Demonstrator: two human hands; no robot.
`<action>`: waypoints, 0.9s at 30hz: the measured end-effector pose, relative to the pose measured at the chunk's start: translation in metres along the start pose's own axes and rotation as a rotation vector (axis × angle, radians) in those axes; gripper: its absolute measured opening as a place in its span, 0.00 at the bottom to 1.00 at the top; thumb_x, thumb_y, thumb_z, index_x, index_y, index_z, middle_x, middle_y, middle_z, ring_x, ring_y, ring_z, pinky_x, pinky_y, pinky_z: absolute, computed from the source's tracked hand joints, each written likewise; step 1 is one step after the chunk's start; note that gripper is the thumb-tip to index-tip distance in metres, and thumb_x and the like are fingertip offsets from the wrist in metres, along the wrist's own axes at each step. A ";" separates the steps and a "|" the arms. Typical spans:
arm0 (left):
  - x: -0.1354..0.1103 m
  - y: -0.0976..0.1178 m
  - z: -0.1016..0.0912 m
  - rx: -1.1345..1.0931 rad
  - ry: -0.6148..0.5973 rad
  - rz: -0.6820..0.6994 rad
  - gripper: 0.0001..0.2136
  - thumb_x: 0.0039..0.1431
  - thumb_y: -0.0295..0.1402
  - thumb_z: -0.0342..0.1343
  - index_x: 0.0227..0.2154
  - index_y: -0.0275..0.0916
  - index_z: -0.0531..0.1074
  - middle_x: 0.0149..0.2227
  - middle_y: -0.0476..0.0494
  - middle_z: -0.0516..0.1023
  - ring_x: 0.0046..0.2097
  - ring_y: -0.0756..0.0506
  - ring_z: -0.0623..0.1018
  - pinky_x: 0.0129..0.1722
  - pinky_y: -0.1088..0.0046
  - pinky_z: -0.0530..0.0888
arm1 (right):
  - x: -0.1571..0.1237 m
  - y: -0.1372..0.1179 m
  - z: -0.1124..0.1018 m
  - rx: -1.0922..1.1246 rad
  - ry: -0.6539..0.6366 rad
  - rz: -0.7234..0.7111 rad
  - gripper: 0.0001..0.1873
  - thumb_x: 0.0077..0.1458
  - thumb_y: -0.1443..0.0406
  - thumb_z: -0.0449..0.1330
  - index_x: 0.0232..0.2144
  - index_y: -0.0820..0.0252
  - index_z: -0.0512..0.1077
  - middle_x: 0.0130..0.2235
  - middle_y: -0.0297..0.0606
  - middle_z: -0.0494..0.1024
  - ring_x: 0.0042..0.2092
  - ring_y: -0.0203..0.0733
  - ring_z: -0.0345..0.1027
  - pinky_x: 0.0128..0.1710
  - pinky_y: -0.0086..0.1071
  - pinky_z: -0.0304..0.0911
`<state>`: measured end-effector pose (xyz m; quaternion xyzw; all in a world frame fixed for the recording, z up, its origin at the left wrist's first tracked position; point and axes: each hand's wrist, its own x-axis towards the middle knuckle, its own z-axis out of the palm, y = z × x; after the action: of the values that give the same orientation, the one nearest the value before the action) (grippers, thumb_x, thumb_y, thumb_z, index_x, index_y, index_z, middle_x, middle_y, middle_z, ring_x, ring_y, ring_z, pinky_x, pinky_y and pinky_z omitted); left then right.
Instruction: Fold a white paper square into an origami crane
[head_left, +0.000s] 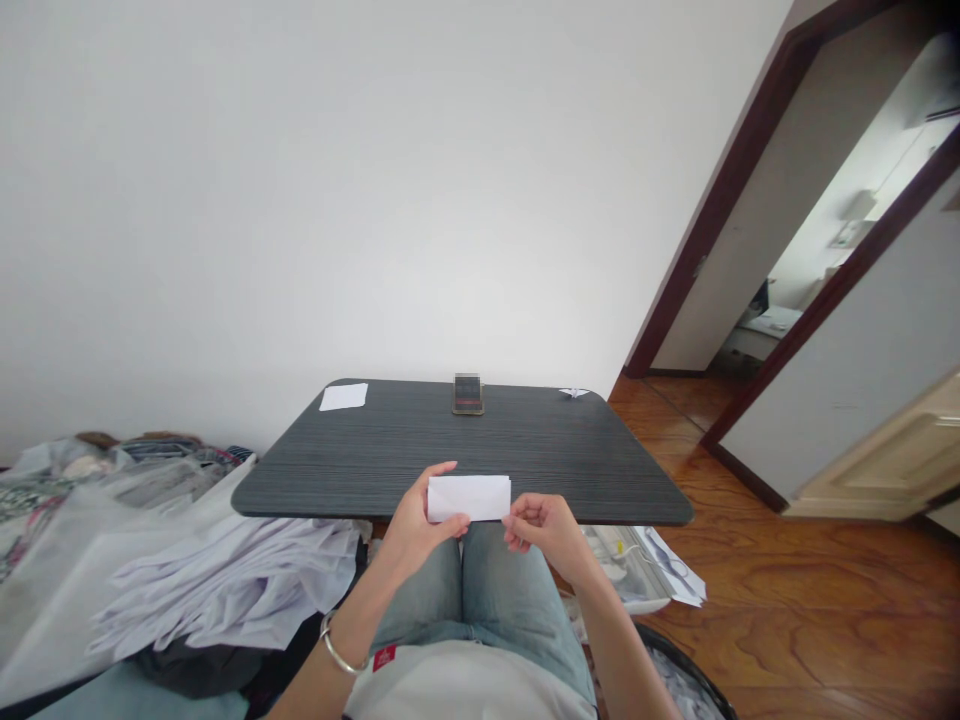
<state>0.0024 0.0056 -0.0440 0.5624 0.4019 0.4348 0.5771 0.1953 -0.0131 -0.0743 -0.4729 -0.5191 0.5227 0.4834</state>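
A folded strip of white paper point(469, 498) is held level over the near edge of the dark table point(375, 440). My left hand point(421, 518) grips its left end, thumb in front and fingers behind. At the lower right corner, my right hand point(541, 530) pinches the paper between thumb and forefinger, its other fingers curled. A flat white sheet of paper point(344, 397) lies at the table's far left corner. Near the far right corner rests a small folded paper piece point(574, 392).
A phone-like device point(468, 394) stands at the table's back edge against the white wall point(450, 200). Piled white cloth point(240, 580) lies at the left. A plastic bin point(637, 570) sits under the table's right side, above a black-rimmed basket point(686, 670). A doorway opens at the right.
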 end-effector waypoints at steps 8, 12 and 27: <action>0.002 -0.005 -0.005 -0.004 0.021 0.021 0.32 0.40 0.30 0.63 0.51 0.36 0.59 0.28 0.51 0.72 0.24 0.51 0.74 0.27 0.75 0.72 | -0.002 -0.006 -0.006 -0.029 -0.018 -0.008 0.13 0.44 0.57 0.63 0.21 0.63 0.70 0.19 0.34 0.75 0.19 0.33 0.67 0.17 0.24 0.60; 0.003 -0.007 -0.004 -0.015 0.000 0.027 0.31 0.41 0.30 0.63 0.51 0.37 0.59 0.29 0.51 0.72 0.25 0.50 0.75 0.27 0.74 0.73 | -0.002 -0.004 -0.001 0.026 -0.045 -0.009 0.15 0.45 0.55 0.62 0.24 0.62 0.69 0.21 0.33 0.76 0.20 0.34 0.68 0.16 0.23 0.59; 0.006 -0.005 -0.013 -0.060 -0.007 -0.007 0.35 0.43 0.32 0.63 0.54 0.34 0.53 0.22 0.53 0.74 0.26 0.48 0.76 0.31 0.73 0.72 | 0.002 0.004 0.004 0.033 0.020 -0.050 0.18 0.46 0.53 0.61 0.20 0.62 0.66 0.18 0.33 0.73 0.18 0.32 0.65 0.16 0.23 0.57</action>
<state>-0.0081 0.0158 -0.0494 0.5449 0.3887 0.4427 0.5967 0.1908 -0.0116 -0.0779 -0.4570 -0.5173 0.5141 0.5091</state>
